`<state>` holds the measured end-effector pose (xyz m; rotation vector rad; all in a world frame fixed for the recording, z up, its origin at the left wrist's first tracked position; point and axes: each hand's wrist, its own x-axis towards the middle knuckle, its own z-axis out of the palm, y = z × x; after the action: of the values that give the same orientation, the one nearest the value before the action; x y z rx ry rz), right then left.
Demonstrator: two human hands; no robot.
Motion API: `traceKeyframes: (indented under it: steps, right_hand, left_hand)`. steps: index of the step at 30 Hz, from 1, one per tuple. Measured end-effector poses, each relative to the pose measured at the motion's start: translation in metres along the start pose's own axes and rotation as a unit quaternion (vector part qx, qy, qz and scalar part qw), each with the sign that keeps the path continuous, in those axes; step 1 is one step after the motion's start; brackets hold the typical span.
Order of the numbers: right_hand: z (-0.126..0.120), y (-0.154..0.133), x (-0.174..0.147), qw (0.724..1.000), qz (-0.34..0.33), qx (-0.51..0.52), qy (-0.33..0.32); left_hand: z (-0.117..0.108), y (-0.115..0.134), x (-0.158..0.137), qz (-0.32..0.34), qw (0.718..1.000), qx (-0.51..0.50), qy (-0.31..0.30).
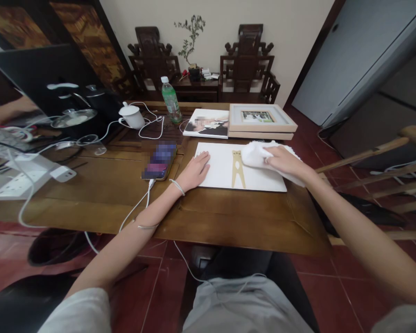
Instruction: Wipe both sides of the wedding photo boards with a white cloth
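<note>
My left hand (197, 170) lies flat with its fingers stretched over the left edge of a white rectangular panel (217, 173). A tan, long-legged animal figure (238, 173) marks the middle of that panel. My right hand (284, 160) is closed around a crumpled white cloth (254, 155), which rests on the panel's right part and trails past its upper right corner. Whether the cloth is fabric or thick paper I cannot tell. Just left of my left hand is a phone (159, 161) with its screen lit and a white cable plugged in.
Behind the panel lie a photo print (208, 124) and stacked wooden frames (263, 119). A green-labelled bottle (172, 101), a lidded white cup (131, 115), a dark pot (74, 122) and a power strip (21, 173) stand leftward among loose cables. A wooden chair (370, 162) is at right.
</note>
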<state>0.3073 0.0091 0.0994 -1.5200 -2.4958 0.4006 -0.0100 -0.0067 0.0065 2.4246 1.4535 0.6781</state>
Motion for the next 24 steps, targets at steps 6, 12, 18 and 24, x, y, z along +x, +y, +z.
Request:
traceKeyframes:
  steps: [6, 12, 18, 24]
  right_hand:
    - [-0.013, -0.019, -0.078, 0.997, 0.013, 0.016, -0.081]
    - [-0.018, -0.015, -0.055, 0.995, 0.046, 0.023, -0.086]
    - [-0.014, 0.0, 0.034, 0.99, 0.11, 0.09, -0.016]
    - [-0.009, 0.007, 0.069, 0.986, 0.113, 0.118, 0.037]
  left_hand:
    - [0.001, 0.001, 0.001, -0.004, 1.0, 0.01, -0.008]
    - [0.001, 0.001, 0.001, -0.005, 1.0, 0.011, -0.008]
    - [-0.002, 0.002, 0.0, -0.01, 0.999, 0.024, -0.019]
    - [-0.003, 0.003, 0.0, -0.009, 0.999, 0.024, -0.022]
